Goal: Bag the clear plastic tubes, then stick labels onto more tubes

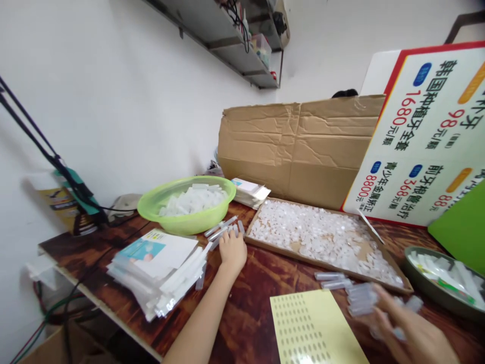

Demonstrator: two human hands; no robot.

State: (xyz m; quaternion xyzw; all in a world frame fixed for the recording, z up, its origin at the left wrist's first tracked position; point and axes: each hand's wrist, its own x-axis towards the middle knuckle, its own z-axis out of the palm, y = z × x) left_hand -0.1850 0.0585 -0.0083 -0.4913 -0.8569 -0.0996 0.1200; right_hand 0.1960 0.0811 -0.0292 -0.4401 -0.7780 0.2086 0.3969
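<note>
My left hand (232, 250) is at the middle of the table, its fingers curled down over a few clear plastic tubes (223, 230) beside the green bowl; its palm side is hidden. At the lower right, my right hand (417, 323) is smeared by motion. A row of clear plastic tubes (361, 298) lies at its fingertips, seemingly gripped between thumb and fingers. More loose tubes (333, 279) lie just left of them. A yellow sticker sheet (314, 328) with rows of small oval labels rests between my hands.
The light green bowl (185, 226) holds many whitish tubes. A cardboard tray (303, 258) is covered with small clear pieces. A stack of bagged cards (151, 258) lies at left. An oval dish (420, 273) stands at right. Cardboard (299, 146) and a printed sign (413, 136) stand behind.
</note>
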